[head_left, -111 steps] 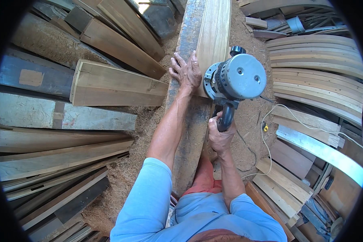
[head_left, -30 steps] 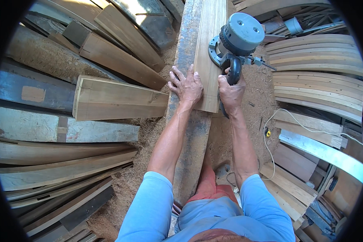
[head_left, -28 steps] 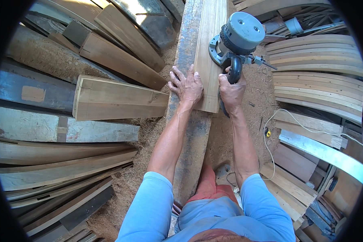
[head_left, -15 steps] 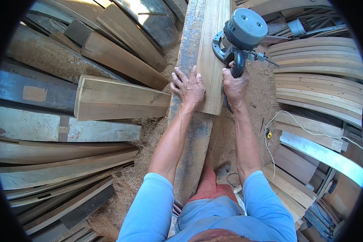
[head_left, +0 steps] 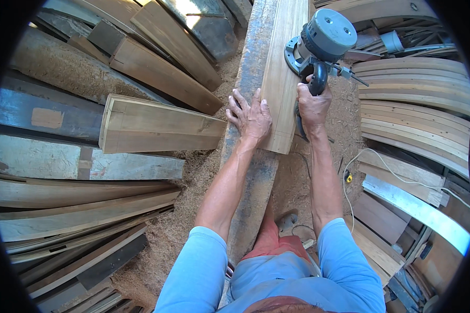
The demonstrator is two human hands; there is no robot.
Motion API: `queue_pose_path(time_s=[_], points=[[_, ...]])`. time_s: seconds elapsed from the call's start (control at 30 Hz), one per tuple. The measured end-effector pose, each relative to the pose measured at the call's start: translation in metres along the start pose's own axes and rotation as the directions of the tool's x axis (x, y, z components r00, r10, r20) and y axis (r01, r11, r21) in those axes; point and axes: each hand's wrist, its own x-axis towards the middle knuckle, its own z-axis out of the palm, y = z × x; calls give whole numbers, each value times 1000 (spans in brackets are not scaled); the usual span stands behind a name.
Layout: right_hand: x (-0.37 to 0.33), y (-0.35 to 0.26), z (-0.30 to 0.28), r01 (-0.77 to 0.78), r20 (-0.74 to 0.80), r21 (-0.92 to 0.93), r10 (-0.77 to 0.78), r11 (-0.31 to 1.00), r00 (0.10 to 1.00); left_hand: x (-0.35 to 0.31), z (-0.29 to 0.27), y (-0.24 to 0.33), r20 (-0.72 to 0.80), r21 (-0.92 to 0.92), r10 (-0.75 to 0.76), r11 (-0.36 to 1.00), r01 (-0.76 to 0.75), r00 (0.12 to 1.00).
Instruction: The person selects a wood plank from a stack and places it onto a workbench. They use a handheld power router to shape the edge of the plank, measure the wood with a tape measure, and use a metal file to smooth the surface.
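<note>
A long flat wooden board lies lengthwise on a worn, narrow workbench beam. My left hand rests on the board's near end with its fingers spread, some of them reaching over the left edge toward the beam. With my right hand I grip the black rear handle of a grey electric router. The router's round base sits at the board's right edge, and a metal guide rod sticks out to its right. Its bit is hidden from view.
Planks and a blue-grey beam lie stacked on the left. Curved wooden pieces are piled on the right. A pale cord runs past a small yellow-and-black object. Sawdust covers the floor.
The whole scene has shifted slightly rightward in view. Both hands keep their places, the left spread on the board and the right on the router's handle.
</note>
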Motion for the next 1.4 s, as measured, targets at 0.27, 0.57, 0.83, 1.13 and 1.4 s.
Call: queue_pose_path(time_s=[0.27,0.57,0.83,1.13,1.4], points=[[17,-2,3,-112,11,23,111,993,994,-1,3,0,-46,1,10,1000,-10,999],[35,3,8,-89,25,50,88,995,996,-1,5,-2,-55,14,21,1000,-20,998],[51,6,11,-96,16,27,96,995,995,-1,2,0,-41,26,26,999,-25,999],[70,18,16,20,27,-12,-19,1000,999,-2,1,0,-46,38,35,999,-33,998],[88,22,20,13,32,7,-13,1000,999,-2,-1,0,-28,38,34,999,-33,999]])
